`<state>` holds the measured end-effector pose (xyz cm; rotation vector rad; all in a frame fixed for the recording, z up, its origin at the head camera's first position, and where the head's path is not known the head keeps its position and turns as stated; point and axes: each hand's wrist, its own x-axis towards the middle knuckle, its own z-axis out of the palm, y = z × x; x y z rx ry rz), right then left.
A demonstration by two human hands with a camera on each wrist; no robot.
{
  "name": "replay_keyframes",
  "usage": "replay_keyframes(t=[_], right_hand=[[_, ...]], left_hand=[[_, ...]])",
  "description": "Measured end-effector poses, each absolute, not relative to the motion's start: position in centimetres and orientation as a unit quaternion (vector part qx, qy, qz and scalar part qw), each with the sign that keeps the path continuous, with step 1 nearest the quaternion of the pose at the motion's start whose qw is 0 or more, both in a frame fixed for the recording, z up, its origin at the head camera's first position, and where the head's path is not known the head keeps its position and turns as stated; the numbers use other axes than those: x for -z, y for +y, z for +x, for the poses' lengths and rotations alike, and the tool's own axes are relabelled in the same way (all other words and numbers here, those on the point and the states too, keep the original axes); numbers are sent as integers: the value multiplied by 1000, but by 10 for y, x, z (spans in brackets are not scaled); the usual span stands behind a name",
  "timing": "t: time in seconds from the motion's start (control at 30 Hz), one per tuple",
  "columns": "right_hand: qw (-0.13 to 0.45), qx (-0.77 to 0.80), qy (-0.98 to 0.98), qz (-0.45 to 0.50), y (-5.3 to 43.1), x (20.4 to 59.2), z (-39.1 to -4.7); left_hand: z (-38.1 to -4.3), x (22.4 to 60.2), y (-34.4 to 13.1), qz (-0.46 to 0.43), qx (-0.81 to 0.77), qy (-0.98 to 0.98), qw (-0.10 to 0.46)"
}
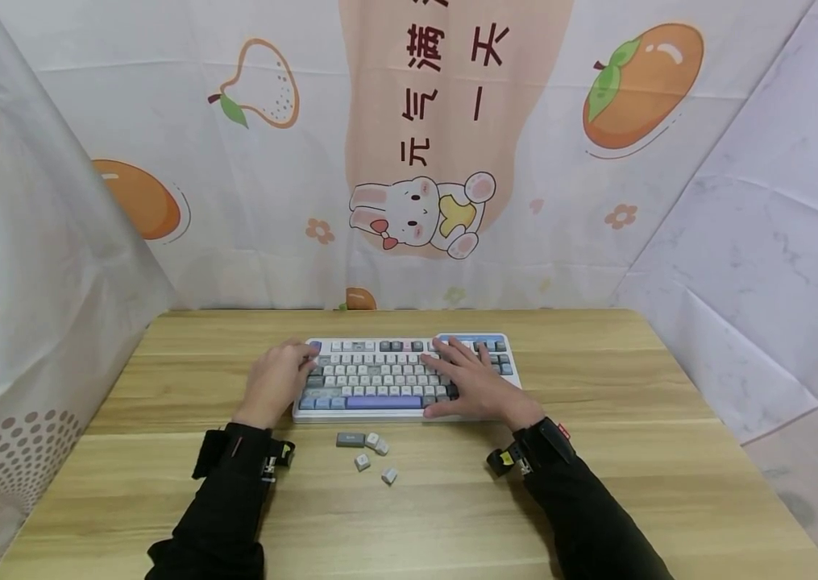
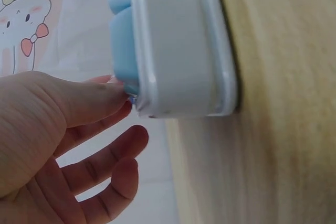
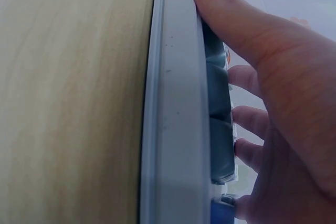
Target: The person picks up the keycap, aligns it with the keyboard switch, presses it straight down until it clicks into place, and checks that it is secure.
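Note:
A white keyboard (image 1: pixel 383 380) with grey, white and blue keycaps and a purple space bar (image 1: pixel 384 402) lies on the table. At its upper left corner my left hand (image 1: pixel 274 380) pinches a blue corner keycap between thumb and index finger; the fingertips mostly hide it. In the left wrist view, the other fingers of this hand hang loosely curled beside the keyboard's end. My right hand (image 1: pixel 479 385) rests spread over the right part of the keyboard. Its thumb (image 3: pixel 236 11) lies at the front edge, the other fingers reach over the keys.
In front of the keyboard lie a long grey keycap (image 1: pixel 350 440) and several small pale keycaps (image 1: pixel 362 461). The wooden table (image 1: pixel 452 507) extends all around. A printed curtain (image 1: pixel 271 201) hangs along its back edge, with further cloth at both sides.

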<state>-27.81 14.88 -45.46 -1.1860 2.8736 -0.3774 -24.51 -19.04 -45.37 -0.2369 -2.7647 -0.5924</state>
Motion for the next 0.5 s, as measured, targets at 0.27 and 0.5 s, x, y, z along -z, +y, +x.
replay_keyframes(t=[0.27,0.5], right_hand=[[8,122,917,-380,150,458,-280],[0,125,915,-383,149,457,-279]], left_hand=[[-244,457,-198,-101,261,-949,143],[-245,457,-197,-112,246,-950,156]])
